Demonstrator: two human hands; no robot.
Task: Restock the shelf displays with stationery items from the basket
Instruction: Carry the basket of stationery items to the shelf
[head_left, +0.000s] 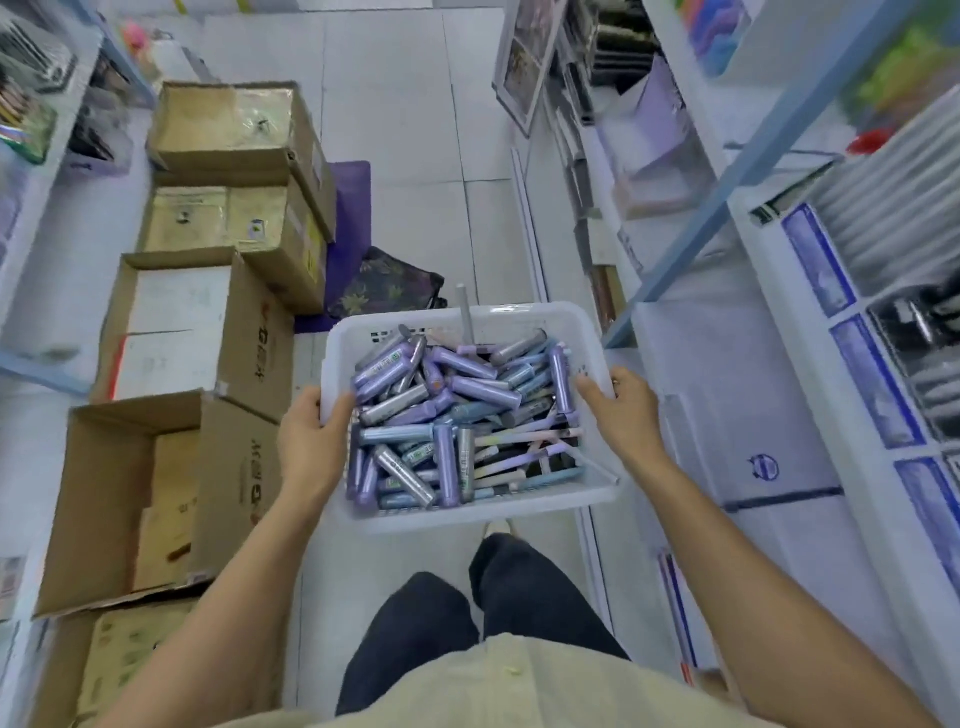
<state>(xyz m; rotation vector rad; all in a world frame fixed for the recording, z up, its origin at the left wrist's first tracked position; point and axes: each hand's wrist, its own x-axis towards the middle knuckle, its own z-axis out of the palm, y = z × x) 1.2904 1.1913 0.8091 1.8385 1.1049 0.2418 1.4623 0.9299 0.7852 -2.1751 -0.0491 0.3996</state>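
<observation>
I carry a white plastic basket (467, 517) in front of my body, above the aisle floor. It is filled with several purple, grey and blue stationery tubes (441, 405) and pastel pens (524, 457). My left hand (311, 441) grips the basket's left rim, thumb inside. My right hand (623, 410) grips the right rim the same way. The shelf displays (883, 322) with white and dark items in blue-labelled compartments stand to my right.
Stacked cardboard boxes (192, 332), some open, line the left side of the aisle. A dark patterned bag (395, 286) and a purple mat lie on the tiled floor ahead. More shelving runs along the left edge. My legs show below the basket.
</observation>
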